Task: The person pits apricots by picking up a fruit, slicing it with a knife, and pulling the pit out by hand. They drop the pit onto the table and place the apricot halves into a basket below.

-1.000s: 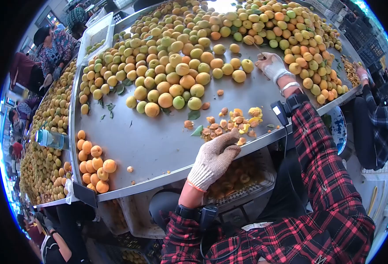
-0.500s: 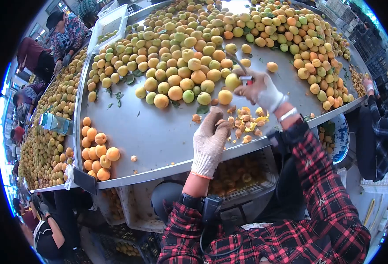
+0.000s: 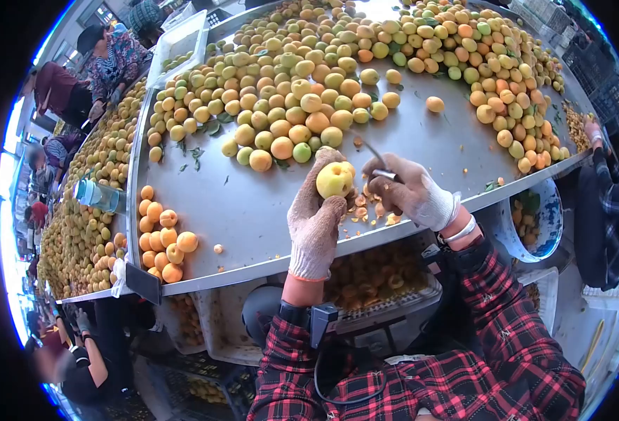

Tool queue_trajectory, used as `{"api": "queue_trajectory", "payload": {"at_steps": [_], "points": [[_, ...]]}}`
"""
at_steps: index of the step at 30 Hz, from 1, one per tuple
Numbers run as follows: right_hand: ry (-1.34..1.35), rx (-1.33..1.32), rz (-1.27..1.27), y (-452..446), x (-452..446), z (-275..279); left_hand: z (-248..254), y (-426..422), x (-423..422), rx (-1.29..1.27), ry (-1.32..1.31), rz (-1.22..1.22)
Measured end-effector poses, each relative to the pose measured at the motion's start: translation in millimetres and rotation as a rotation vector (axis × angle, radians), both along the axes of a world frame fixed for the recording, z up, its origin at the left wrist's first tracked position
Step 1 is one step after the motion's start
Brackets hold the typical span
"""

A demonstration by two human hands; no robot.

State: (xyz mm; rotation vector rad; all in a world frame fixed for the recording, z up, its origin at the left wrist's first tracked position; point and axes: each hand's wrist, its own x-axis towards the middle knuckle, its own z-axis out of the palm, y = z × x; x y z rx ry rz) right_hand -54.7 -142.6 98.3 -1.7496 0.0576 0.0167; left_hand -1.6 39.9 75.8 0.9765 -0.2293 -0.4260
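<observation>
In a stained, pale knit glove, my left hand (image 3: 311, 228) grips a yellow apricot (image 3: 333, 181) above the near part of the metal table (image 3: 246, 217). Close by on its right, my gloved right hand (image 3: 416, 193) is closed on a small knife (image 3: 374, 154), its thin curved blade pointing up and left. Pits and fruit scraps (image 3: 378, 210) lie under and between the hands, partly hidden by them. Beyond my hands spreads a large heap of apricots (image 3: 281, 126), green to orange.
Riper orange apricots (image 3: 160, 238) sit at the left corner beside a dark phone-like slab (image 3: 143, 282). Below the table edge is a crate of fruit halves (image 3: 376, 277). A blue-white basin (image 3: 544, 224) stands right. Other people (image 3: 109, 63) work at left; another person's hand (image 3: 593, 131) is far right.
My left hand has lifted and now holds the yellow apricot. My right hand, still with the knife, has come down and nearer to me, away from the heap.
</observation>
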Motion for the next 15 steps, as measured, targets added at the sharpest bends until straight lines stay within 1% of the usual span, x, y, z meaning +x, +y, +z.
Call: {"api": "queue_trajectory", "payload": {"at_steps": [1,2,3,4,5,6,7,9,10,12,15], "points": [[0.109,0.058,0.072,-2,0,5,2,-1,0,0.005,0.003,-0.006],[0.098,0.002,0.158,-3,-1,8,4,-2,0,-0.023,-0.022,-0.016],[0.099,0.007,0.152,-2,-3,8,4,-2,0,-0.051,-0.048,-0.025],[0.025,-0.034,0.183,-1,-5,8,-1,2,2,0.014,-0.048,-0.081],[-0.049,-0.080,0.220,1,-7,7,-1,2,2,0.016,-0.047,-0.085],[-0.030,-0.033,0.240,1,-6,1,-1,2,1,-0.051,-0.033,-0.132],[-0.029,-0.031,0.236,1,-6,-2,-1,2,1,-0.120,-0.018,-0.179],[-0.115,-0.024,0.231,2,-6,-5,-9,5,0,-0.098,-0.017,-0.190],[-0.116,-0.024,0.229,2,-6,-5,-10,6,0,-0.100,-0.008,-0.187],[-0.047,-0.082,0.252,3,-6,-3,-6,6,-3,-0.101,0.001,-0.182],[-0.007,-0.027,0.291,7,-8,-6,3,8,-8,-0.066,-0.040,-0.202]]}}
